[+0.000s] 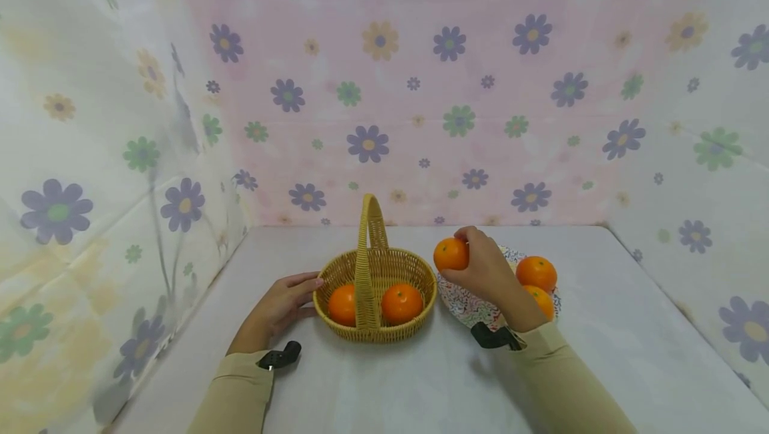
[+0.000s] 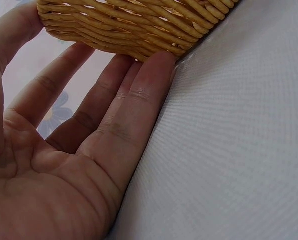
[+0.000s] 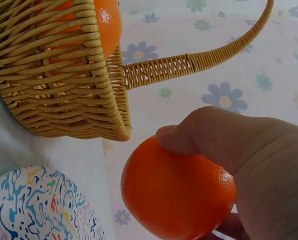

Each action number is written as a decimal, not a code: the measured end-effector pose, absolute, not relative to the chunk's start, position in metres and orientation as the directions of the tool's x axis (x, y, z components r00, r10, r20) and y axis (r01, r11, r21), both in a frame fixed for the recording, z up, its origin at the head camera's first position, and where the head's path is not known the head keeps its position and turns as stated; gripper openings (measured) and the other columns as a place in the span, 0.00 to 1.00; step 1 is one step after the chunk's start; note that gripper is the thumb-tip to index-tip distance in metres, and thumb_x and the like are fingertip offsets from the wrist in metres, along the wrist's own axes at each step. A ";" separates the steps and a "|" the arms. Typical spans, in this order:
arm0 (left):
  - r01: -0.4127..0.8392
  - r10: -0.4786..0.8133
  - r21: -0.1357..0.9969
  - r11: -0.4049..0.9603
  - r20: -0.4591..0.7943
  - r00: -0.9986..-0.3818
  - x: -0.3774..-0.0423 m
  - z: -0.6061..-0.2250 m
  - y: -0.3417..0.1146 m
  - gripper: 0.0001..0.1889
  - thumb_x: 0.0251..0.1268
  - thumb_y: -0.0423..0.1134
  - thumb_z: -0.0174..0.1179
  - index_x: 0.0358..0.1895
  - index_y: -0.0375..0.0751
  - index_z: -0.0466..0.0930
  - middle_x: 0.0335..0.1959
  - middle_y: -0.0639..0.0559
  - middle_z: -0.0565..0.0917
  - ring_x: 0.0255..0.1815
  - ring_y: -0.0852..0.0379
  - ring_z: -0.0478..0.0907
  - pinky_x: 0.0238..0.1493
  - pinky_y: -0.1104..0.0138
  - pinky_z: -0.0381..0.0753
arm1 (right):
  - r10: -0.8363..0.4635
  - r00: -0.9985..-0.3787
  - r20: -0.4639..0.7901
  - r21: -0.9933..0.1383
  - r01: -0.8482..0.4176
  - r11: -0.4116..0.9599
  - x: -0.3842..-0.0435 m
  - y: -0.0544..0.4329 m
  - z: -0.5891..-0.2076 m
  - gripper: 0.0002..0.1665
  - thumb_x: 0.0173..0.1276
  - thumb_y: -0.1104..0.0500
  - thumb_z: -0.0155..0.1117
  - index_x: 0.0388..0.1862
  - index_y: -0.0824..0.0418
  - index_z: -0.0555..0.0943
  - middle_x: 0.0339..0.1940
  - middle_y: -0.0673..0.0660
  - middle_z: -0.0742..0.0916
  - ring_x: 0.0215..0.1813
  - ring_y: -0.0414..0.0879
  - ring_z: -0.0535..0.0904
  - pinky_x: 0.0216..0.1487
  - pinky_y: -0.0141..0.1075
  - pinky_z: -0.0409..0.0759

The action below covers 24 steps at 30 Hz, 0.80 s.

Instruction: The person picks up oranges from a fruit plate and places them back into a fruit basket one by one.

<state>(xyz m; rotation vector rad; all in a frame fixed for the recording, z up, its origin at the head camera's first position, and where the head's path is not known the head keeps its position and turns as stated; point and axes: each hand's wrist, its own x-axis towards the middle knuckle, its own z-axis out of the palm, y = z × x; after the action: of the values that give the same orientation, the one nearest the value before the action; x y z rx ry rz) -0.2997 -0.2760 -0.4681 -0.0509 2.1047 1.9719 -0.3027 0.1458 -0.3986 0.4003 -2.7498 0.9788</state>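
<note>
A yellow wicker basket (image 1: 393, 337) with a tall arched handle stands on the table, an orange (image 1: 402, 304) and a second orange (image 1: 342, 305) inside it. My left hand (image 1: 287, 307) touches the basket's left side; in the left wrist view its fingers (image 2: 106, 100) are nearly straight against the woven wall. Between thumb and fingers my right hand (image 1: 483, 267) grips an orange (image 1: 450, 254), raised above the near-left part of a speckled plate (image 1: 468, 304), just right of the basket rim. Behind that wrist, two more oranges (image 1: 537, 274) lie on the plate, one partly hidden.
A white cloth covers the table (image 1: 420, 380). Flower-patterned fabric (image 1: 414, 87) closes off the back and both sides. In the right wrist view the basket's handle (image 3: 189, 65) reaches out well past its rim.
</note>
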 end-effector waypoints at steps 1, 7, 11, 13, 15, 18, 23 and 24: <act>-0.199 0.149 0.977 0.081 -0.209 -0.966 -0.300 -0.468 -0.276 0.35 0.69 0.51 0.69 0.73 0.38 0.72 0.70 0.42 0.78 0.60 0.51 0.84 0.58 0.52 0.87 | -0.187 -0.944 0.272 -0.590 -0.317 0.743 -0.302 0.145 -0.398 0.44 0.57 0.49 0.80 0.68 0.59 0.69 0.61 0.59 0.81 0.53 0.55 0.79 0.55 0.50 0.87; -0.200 0.151 0.977 0.071 -0.209 -0.966 -0.301 -0.470 -0.278 0.35 0.68 0.51 0.70 0.73 0.38 0.73 0.69 0.42 0.79 0.60 0.51 0.84 0.58 0.52 0.87 | -0.214 -0.935 0.284 -0.572 -0.344 0.745 -0.300 0.138 -0.392 0.45 0.57 0.48 0.80 0.70 0.59 0.70 0.62 0.59 0.80 0.53 0.55 0.79 0.56 0.52 0.87; -0.203 0.148 0.977 0.063 -0.210 -0.966 -0.302 -0.472 -0.278 0.35 0.68 0.51 0.70 0.73 0.38 0.73 0.68 0.43 0.79 0.59 0.51 0.84 0.57 0.51 0.87 | -0.236 -0.928 0.287 -0.546 -0.361 0.756 -0.301 0.133 -0.391 0.45 0.58 0.47 0.80 0.71 0.58 0.72 0.63 0.59 0.80 0.56 0.55 0.79 0.57 0.54 0.86; -0.204 0.149 0.977 0.060 -0.211 -0.966 -0.303 -0.473 -0.278 0.35 0.68 0.51 0.70 0.73 0.38 0.73 0.68 0.43 0.80 0.59 0.52 0.84 0.57 0.52 0.87 | -0.238 -0.928 0.287 -0.541 -0.362 0.759 -0.302 0.130 -0.391 0.44 0.58 0.46 0.80 0.70 0.57 0.73 0.63 0.58 0.80 0.56 0.55 0.79 0.58 0.54 0.86; -0.202 0.150 0.978 0.055 -0.208 -0.966 -0.303 -0.473 -0.278 0.35 0.68 0.51 0.70 0.73 0.38 0.73 0.68 0.44 0.80 0.59 0.52 0.84 0.57 0.52 0.87 | -0.239 -0.927 0.288 -0.545 -0.364 0.755 -0.302 0.127 -0.389 0.43 0.58 0.46 0.80 0.70 0.56 0.73 0.63 0.57 0.80 0.56 0.55 0.79 0.57 0.53 0.86; -0.198 0.153 0.979 0.051 -0.204 -0.967 -0.304 -0.474 -0.278 0.34 0.69 0.51 0.69 0.73 0.38 0.73 0.67 0.44 0.81 0.59 0.52 0.84 0.57 0.52 0.87 | -0.250 -0.923 0.294 -0.557 -0.378 0.739 -0.302 0.122 -0.386 0.43 0.58 0.46 0.81 0.69 0.57 0.74 0.62 0.57 0.80 0.56 0.54 0.80 0.56 0.52 0.86; -0.187 0.164 0.981 0.058 -0.194 -0.967 -0.304 -0.475 -0.278 0.34 0.69 0.50 0.69 0.73 0.37 0.73 0.68 0.43 0.80 0.59 0.52 0.84 0.57 0.51 0.87 | -0.278 -0.914 0.297 -0.561 -0.402 0.724 -0.301 0.116 -0.382 0.43 0.58 0.45 0.80 0.68 0.58 0.74 0.63 0.57 0.80 0.55 0.54 0.80 0.56 0.51 0.86; -0.185 0.167 0.981 0.059 -0.193 -0.967 -0.304 -0.475 -0.278 0.34 0.70 0.50 0.68 0.73 0.37 0.73 0.68 0.43 0.80 0.59 0.52 0.84 0.57 0.51 0.87 | -0.279 -0.913 0.296 -0.561 -0.403 0.723 -0.300 0.116 -0.382 0.43 0.58 0.45 0.80 0.68 0.58 0.74 0.63 0.57 0.80 0.55 0.54 0.80 0.56 0.50 0.86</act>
<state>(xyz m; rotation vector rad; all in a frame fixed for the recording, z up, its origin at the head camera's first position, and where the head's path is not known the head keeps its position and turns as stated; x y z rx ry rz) -0.3042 -0.2782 -0.4747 -0.0189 2.0833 1.9947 -0.3005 0.1156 -0.3816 0.5476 -2.7355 0.9580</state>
